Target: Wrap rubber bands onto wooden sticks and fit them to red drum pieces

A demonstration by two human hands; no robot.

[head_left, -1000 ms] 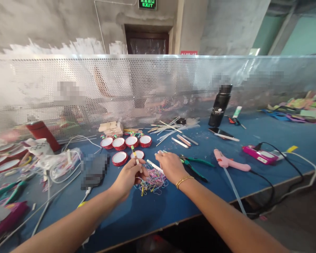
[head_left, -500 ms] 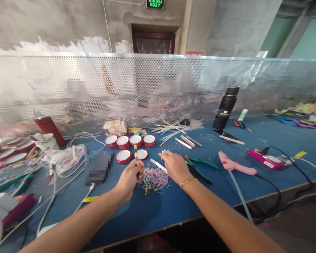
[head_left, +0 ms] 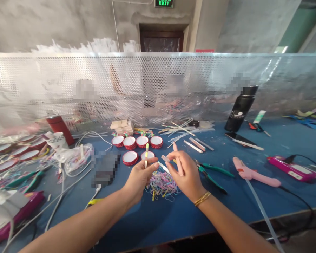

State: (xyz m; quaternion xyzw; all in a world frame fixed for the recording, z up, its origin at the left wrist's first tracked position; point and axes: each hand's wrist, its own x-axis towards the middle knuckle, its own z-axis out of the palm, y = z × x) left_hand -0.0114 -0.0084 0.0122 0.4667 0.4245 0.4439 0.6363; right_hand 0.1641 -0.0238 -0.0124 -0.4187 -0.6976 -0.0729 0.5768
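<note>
My left hand [head_left: 140, 175] is closed around a thin wooden stick [head_left: 146, 154] with yellow, pale and dark bands, held upright. Across from it, my right hand [head_left: 185, 174] holds a pink marker pen [head_left: 178, 158], tip end up. A small pale piece, perhaps the pen's cap [head_left: 164, 159], sits at its thumb and fingertips. Under and between the hands lies a heap of coloured rubber bands [head_left: 162, 186]. A white marker [head_left: 163, 167] rests on the heap, partly hidden by my right hand.
Stacked red-rimmed white discs [head_left: 130, 157] stand behind the hands. Green-handled pliers [head_left: 213, 175], a pink glue gun [head_left: 255, 174] and a black bottle [head_left: 241, 109] are to the right. A power bank-like dark block [head_left: 106, 170] and cables lie left. A perforated screen [head_left: 137, 77] runs behind.
My right hand has turned and drawn back from the pile, and the pink marker now shows in it. My left hand still holds the banded stick. The view has shifted slightly left.
</note>
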